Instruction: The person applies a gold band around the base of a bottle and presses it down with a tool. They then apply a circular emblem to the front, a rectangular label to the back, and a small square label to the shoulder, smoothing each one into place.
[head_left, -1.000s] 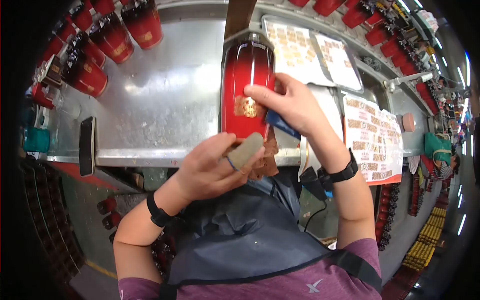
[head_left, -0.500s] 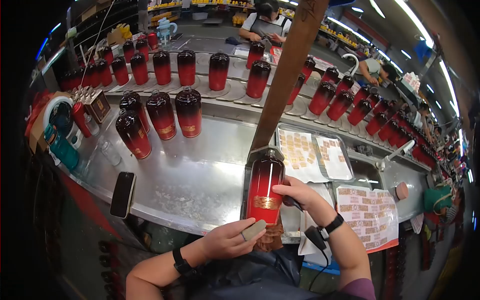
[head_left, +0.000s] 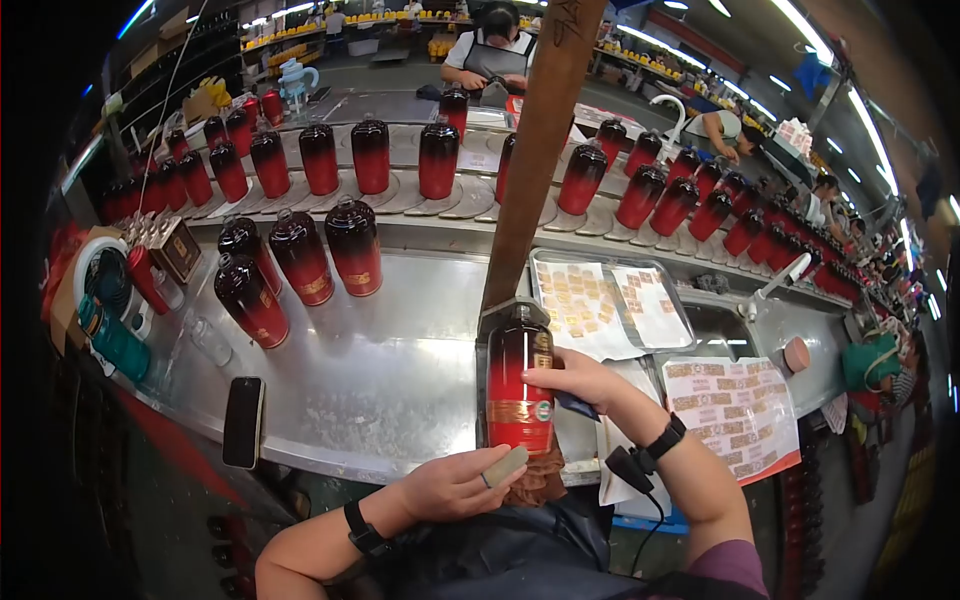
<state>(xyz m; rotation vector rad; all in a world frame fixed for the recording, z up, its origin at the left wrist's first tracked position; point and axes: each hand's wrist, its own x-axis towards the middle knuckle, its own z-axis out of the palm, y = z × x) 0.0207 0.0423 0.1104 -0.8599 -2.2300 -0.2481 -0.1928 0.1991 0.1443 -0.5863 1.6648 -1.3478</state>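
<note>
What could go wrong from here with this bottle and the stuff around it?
The glossy bottle might slip from the right hand, close to the counter's front edge. The phone also lies at that edge, so a bump from the left arm could knock it off.

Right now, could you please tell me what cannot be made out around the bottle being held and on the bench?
All in the head view:
- Held bottle: its back is turned away from the camera.
- Dark blue item: partly covered by the right hand; I cannot tell what it is.
- Bottle on the conveyor: its right part is hidden by the brown post.
- Printed sheet: lettering too small to read.
</note>
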